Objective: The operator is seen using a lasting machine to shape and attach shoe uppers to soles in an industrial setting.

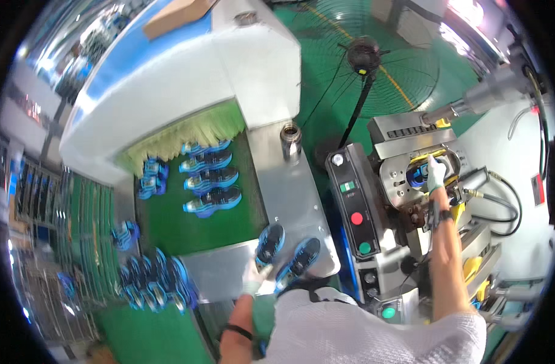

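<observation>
My left hand (254,277), in a white glove, grips the heel end of a dark sneaker (270,241) with bright blue trim at the metal table's near edge. Right beside it another sneaker (303,261) of the same kind lies tilted on the table. Stretched far out to the right, my gloved right hand (435,172) is closed on a blue and black sneaker (417,176) seated in the press machine's metal cradle (394,182). Part of that shoe is hidden by the hand and the yellow-edged frame around it.
Several sneakers (210,178) stand in rows on a green conveyor belt (186,233), before a white tunnel machine (186,79) with a bristle curtain. More shoes (153,279) crowd a rack at left. A metal flask (290,141), a button panel (354,206) and a floor fan (363,56) stand nearby.
</observation>
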### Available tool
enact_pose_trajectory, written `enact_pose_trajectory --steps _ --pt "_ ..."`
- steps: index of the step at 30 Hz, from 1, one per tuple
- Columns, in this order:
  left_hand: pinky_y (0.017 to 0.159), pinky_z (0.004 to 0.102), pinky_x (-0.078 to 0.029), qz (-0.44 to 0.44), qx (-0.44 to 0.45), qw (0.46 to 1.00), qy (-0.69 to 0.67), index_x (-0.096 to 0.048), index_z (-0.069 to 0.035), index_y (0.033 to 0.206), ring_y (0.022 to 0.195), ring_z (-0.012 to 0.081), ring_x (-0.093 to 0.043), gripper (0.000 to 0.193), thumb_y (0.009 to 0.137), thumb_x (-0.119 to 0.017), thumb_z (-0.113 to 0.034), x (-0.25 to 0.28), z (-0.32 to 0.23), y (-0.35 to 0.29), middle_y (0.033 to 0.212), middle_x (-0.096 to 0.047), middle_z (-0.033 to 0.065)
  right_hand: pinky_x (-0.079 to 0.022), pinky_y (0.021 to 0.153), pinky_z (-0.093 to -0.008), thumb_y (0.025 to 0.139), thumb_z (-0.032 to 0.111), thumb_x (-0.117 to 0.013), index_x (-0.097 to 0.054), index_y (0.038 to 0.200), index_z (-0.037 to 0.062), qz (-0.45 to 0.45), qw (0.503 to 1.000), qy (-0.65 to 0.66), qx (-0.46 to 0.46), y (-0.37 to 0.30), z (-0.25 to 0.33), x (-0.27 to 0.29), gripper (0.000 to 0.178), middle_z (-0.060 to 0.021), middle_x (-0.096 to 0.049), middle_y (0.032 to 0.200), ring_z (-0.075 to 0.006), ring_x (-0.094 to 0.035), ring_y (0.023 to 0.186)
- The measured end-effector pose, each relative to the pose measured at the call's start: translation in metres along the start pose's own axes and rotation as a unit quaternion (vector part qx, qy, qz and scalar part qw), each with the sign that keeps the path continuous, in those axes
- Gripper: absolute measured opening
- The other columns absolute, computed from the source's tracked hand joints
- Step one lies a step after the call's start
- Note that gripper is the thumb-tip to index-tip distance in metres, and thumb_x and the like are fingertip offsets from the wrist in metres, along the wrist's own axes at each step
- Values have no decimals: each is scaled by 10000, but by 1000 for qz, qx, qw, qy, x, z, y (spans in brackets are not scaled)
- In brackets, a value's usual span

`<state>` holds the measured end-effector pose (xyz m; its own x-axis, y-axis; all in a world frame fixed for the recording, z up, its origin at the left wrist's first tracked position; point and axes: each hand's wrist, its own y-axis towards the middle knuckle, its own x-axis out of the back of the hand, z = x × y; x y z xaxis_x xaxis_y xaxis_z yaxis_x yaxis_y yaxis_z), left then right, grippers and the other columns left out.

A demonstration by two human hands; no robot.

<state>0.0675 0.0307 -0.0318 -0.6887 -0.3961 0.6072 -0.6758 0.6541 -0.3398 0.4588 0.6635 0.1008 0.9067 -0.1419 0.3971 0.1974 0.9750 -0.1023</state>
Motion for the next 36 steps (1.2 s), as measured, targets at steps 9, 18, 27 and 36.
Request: enact_pose_trajectory --steps 9,18,27,36 --pt "1055 429 -434 4 -20 999 31 -418 -68 1432 1240 375 -544 772 806 -789 -326 6 -4 -4 1330 -570 218 -138 1238 -459 913 208 -666 -200 1552 -43 136 810 -506 265 -384 -75 -64 830 -286 -174 1616 -419 -176 1506" --pt "1167 486 -299 112 -118 987 -3 -260 1 1495 1401 445 -327 997 722 -836 -252 8 26 15 1514 -307 281 -176 1207 -497 807 381 -762 -170 1536 -86 276 912 -296 65 -490 -70 -116 1048 -356 -226 1559 -500 -210 1461" --pt "1172 502 -285 162 -146 976 -16 -243 4 1501 1389 470 -328 950 734 -787 -124 18 41 37 1504 -301 297 -360 1090 -477 744 138 -723 -388 1416 -1 35 972 -231 -30 -587 -94 -246 764 -266 -458 1314 -416 -460 1247" --pt "1114 448 -362 404 -155 899 -62 -356 52 1442 1300 395 -433 849 760 -800 -191 12 -37 21 1365 -446 263 -504 952 -351 724 233 -829 -474 1359 -41 -70 973 55 -213 -651 -69 -100 777 -183 -618 1196 -239 -615 1078"
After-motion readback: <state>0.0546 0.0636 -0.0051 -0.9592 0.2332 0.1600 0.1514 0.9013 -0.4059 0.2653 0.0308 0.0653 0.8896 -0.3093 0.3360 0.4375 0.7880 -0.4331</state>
